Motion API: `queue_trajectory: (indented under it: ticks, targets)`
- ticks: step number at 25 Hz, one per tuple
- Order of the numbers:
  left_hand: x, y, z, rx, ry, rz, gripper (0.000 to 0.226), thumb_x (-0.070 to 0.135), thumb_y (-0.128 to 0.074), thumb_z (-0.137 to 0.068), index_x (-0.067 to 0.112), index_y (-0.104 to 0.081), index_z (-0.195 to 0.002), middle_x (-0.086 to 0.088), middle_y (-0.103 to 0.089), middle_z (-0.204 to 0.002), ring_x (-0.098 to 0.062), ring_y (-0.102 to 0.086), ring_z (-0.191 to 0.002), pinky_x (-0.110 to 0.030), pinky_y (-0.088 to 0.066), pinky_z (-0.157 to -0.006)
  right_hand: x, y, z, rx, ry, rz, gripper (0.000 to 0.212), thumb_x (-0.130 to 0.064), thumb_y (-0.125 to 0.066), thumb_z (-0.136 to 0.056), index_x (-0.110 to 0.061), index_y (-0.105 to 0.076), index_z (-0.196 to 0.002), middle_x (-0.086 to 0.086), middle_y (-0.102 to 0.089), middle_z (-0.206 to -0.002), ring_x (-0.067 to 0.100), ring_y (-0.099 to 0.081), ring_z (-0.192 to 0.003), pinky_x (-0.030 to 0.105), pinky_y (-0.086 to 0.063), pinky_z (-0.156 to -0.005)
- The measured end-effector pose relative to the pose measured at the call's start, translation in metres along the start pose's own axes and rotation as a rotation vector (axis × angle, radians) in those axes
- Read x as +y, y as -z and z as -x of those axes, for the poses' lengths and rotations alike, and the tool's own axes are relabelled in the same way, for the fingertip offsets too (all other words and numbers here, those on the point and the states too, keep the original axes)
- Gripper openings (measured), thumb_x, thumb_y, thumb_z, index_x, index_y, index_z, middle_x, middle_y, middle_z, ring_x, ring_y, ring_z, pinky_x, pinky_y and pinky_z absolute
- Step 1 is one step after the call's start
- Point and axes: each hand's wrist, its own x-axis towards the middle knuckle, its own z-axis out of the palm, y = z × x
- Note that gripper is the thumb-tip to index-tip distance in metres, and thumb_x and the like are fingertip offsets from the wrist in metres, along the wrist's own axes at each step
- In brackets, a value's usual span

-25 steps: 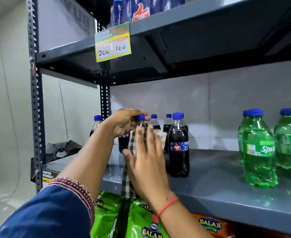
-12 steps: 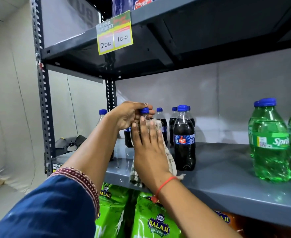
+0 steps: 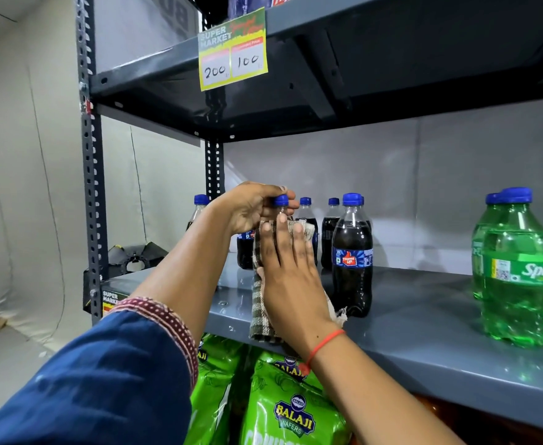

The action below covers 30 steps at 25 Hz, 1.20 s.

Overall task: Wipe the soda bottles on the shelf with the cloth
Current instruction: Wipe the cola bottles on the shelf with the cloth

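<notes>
My left hand [image 3: 251, 207] grips the blue cap of a cola bottle [image 3: 281, 205] near the front edge of the grey shelf [image 3: 424, 319]. My right hand [image 3: 291, 277] lies flat, fingers spread, pressing a checked brown-and-cream cloth [image 3: 260, 303] against its side. The cloth hides most of the bottle and hangs over the shelf edge. A Thums Up bottle [image 3: 352, 255] stands just beside.

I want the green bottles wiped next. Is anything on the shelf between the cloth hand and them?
Yes. One cola bottle stands on the shelf just right of the right hand and cloth. Beyond it, bare shelf runs to the green bottles.
</notes>
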Motion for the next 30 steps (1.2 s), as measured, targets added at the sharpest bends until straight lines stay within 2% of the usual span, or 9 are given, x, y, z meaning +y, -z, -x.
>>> queue_trajectory:
  ticks: [6, 10, 14, 17, 19, 21, 23, 27, 30]
  targets:
    - [0.001, -0.001, 0.003, -0.004, 0.013, -0.007, 0.023, 0.015, -0.045, -0.090, 0.002, -0.062, -0.097, -0.010, -0.069, -0.097, -0.015, -0.067, -0.079, -0.023, -0.055, -0.073, -0.003, -0.002, 0.000, -0.006, 0.007, 0.039, 0.074, 0.000, -0.032, -0.086, -0.012, 0.018, -0.139, 0.011, 0.022, -0.152, 0.026, 0.048, -0.113, 0.039, 0.020, -0.106]
    - [0.002, -0.002, 0.003, -0.002, 0.043, 0.009, 0.025, 0.015, -0.046, -0.089, 0.000, -0.061, -0.102, -0.009, -0.067, -0.106, -0.017, -0.064, -0.086, -0.025, -0.052, -0.082, -0.005, 0.002, -0.006, -0.018, 0.008, 0.035, 0.075, 0.003, -0.031, -0.083, -0.012, 0.013, -0.141, 0.011, 0.021, -0.153, 0.029, 0.036, -0.128, 0.039, 0.020, -0.105]
    - [0.001, 0.000, 0.003, 0.001, 0.023, -0.002, 0.023, 0.016, -0.045, -0.090, 0.001, -0.062, -0.098, -0.009, -0.071, -0.091, -0.016, -0.067, -0.080, -0.024, -0.055, -0.075, -0.005, -0.002, 0.000, -0.023, 0.015, 0.038, 0.075, 0.003, -0.031, -0.082, -0.012, 0.013, -0.141, 0.011, 0.021, -0.152, 0.029, 0.044, -0.119, 0.039, 0.020, -0.106]
    - [0.001, -0.001, 0.003, -0.007, 0.044, 0.008, 0.022, 0.016, -0.046, -0.089, 0.003, -0.063, -0.095, -0.008, -0.071, -0.089, -0.015, -0.067, -0.082, -0.024, -0.054, -0.078, -0.004, -0.001, -0.002, -0.015, -0.013, 0.006, 0.072, 0.002, -0.026, -0.081, -0.011, 0.013, -0.141, 0.013, 0.020, -0.153, 0.035, 0.029, -0.133, 0.041, 0.017, -0.108]
    - [0.001, 0.000, 0.003, -0.005, 0.035, 0.000, 0.023, 0.017, -0.046, -0.090, 0.003, -0.063, -0.095, -0.006, -0.072, -0.084, -0.015, -0.067, -0.080, -0.023, -0.054, -0.075, -0.006, -0.004, 0.002, 0.001, -0.041, 0.000, 0.072, 0.001, -0.019, -0.079, -0.011, 0.016, -0.140, 0.013, 0.021, -0.152, 0.035, 0.027, -0.134, 0.043, 0.015, -0.110]
    - [0.001, 0.000, 0.004, 0.001, 0.027, 0.009, 0.023, 0.016, -0.046, -0.090, 0.002, -0.063, -0.095, -0.006, -0.073, -0.079, -0.015, -0.067, -0.078, -0.023, -0.055, -0.072, -0.009, -0.007, 0.003, 0.014, -0.091, -0.043, 0.074, 0.003, -0.020, -0.077, -0.012, 0.017, -0.140, 0.014, 0.023, -0.151, 0.036, 0.026, -0.134, 0.045, 0.010, -0.112]
    - [0.000, -0.001, 0.003, 0.008, 0.041, 0.041, 0.023, 0.015, -0.047, -0.089, 0.001, -0.063, -0.095, -0.007, -0.072, -0.082, -0.016, -0.066, -0.078, -0.024, -0.055, -0.072, -0.011, -0.006, -0.001, 0.032, -0.144, -0.096, 0.078, 0.006, -0.027, -0.078, -0.011, 0.016, -0.140, 0.016, 0.023, -0.151, 0.039, 0.023, -0.136, 0.045, 0.007, -0.113]
    - [0.000, 0.000, 0.005, 0.011, 0.023, 0.032, 0.023, 0.015, -0.046, -0.090, 0.000, -0.062, -0.099, -0.009, -0.071, -0.087, -0.017, -0.066, -0.081, -0.024, -0.055, -0.072, -0.012, -0.008, 0.001, 0.027, -0.145, -0.086, 0.077, 0.004, -0.024, -0.076, -0.011, 0.019, -0.139, 0.017, 0.024, -0.150, 0.039, 0.022, -0.136, 0.044, 0.009, -0.112]
    - [-0.001, -0.001, 0.004, 0.023, 0.029, 0.057, 0.025, 0.014, -0.048, -0.089, -0.001, -0.060, -0.105, -0.011, -0.069, -0.096, -0.018, -0.065, -0.084, -0.025, -0.055, -0.075, -0.013, -0.006, -0.002, 0.031, -0.156, -0.112, 0.079, 0.005, -0.028, -0.076, -0.010, 0.017, -0.139, 0.018, 0.023, -0.150, 0.039, 0.022, -0.136, 0.045, 0.007, -0.112]
